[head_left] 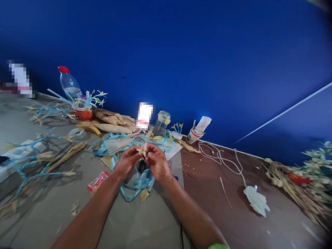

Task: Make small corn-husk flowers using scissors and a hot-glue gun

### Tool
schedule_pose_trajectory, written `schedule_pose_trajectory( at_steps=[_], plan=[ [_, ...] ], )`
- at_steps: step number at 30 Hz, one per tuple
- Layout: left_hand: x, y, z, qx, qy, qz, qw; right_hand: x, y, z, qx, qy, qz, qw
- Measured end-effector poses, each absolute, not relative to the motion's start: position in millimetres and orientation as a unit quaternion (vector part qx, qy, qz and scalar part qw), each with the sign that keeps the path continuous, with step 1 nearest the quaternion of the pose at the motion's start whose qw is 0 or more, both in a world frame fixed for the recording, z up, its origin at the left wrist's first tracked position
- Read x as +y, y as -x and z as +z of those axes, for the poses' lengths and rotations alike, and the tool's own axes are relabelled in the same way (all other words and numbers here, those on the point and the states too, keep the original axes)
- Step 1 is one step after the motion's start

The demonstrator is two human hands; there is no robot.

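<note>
Left hand: left hand (127, 160) raised over the floor, fingertips pinching the left edge of a small husk flower (143, 150).
Right hand: right hand (157, 162) opposite it, thumb and forefinger pressed onto the same piece from the right; the other fingers curl under.
Held piece: husk flower sits between both sets of fingertips, mid-frame, above a loose blue ribbon (135, 181); pale, pointed petals, fine detail too small to read.
Below hands: ribbon loops on the grey mat (145, 221), with a dark round item under the hands, partly hidden, type unclear.
Left of hands: red packet (98, 181) flat on the floor, tape roll (77, 132) further back, blue-wrapped stems (31, 169) spread out.
Back row: water bottle (68, 84) with red cap, red bowl (84, 113) holding finished stems, dried husks (114, 122), glass jar (162, 123), paper cup (194, 135), all near the blue wall (207, 52).
Right side: white cord (223, 155) across the brown floor, ending near a white husk piece (256, 200); husk pile (298, 183) at the far right.
Risk: dry husk likely brittle, so a hard pinch or twist could tear a petal.
Risk: grip is at the tips only; a slip could drop the piece into the ribbon tangle.
</note>
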State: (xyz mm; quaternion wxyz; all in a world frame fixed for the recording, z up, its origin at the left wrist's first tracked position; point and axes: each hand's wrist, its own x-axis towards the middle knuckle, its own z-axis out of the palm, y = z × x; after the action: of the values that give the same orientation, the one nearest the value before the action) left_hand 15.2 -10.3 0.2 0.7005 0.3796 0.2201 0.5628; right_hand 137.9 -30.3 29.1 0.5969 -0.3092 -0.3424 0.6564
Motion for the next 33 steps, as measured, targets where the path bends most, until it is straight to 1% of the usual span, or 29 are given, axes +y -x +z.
schedule_pose_trajectory(
  at_steps=[4,11,20,27,33],
  plan=[
    [-10,-15,0,0.231,-0.401,0.553,0.693,-25,-145,33,-0.341,0.308,0.66,0.594],
    [-10,-16,-1,0.252,-0.367,0.564,0.696,-22,-150,38,-0.334,0.347,0.641,0.597],
    [-8,-14,-7,0.297,-0.437,0.557,0.64,-23,-151,42,-0.351,0.346,0.635,0.594],
    [-9,-15,-2,0.293,-0.452,0.559,0.63,-27,-148,49,-0.373,0.376,0.614,0.586],
    [-8,-16,-5,0.29,-0.455,0.555,0.633,-26,-148,44,-0.374,0.397,0.596,0.589]
  ],
)
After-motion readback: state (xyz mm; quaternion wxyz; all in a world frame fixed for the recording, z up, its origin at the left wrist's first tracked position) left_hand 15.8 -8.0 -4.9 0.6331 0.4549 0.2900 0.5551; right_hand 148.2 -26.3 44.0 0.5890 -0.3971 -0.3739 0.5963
